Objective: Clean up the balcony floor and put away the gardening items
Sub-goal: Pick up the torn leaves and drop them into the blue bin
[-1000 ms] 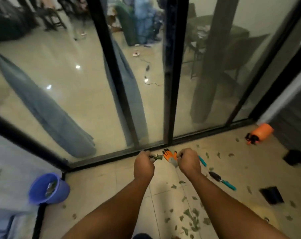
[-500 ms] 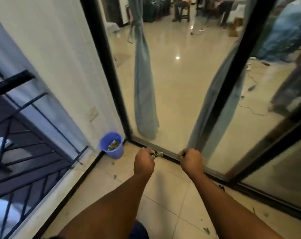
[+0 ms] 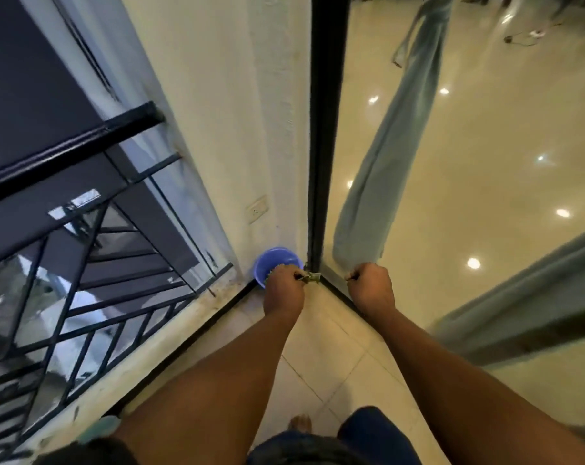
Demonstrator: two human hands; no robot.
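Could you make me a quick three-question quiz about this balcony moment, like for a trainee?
1. True or false: the left hand holds leaf scraps.
2. The blue bucket stands: A) in the corner by the wall, B) beside the curtain indoors, C) on the railing?
3. Fill in: the right hand is curled into a ____.

Key: 1 true; 2 A; 3 fist.

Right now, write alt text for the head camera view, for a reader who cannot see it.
Two bare arms reach forward over a tiled balcony floor; the left hand grips green leaf scraps above a blue bucket in the corner, and the right hand is a closed fist. A black railing stands left, a glass door right.
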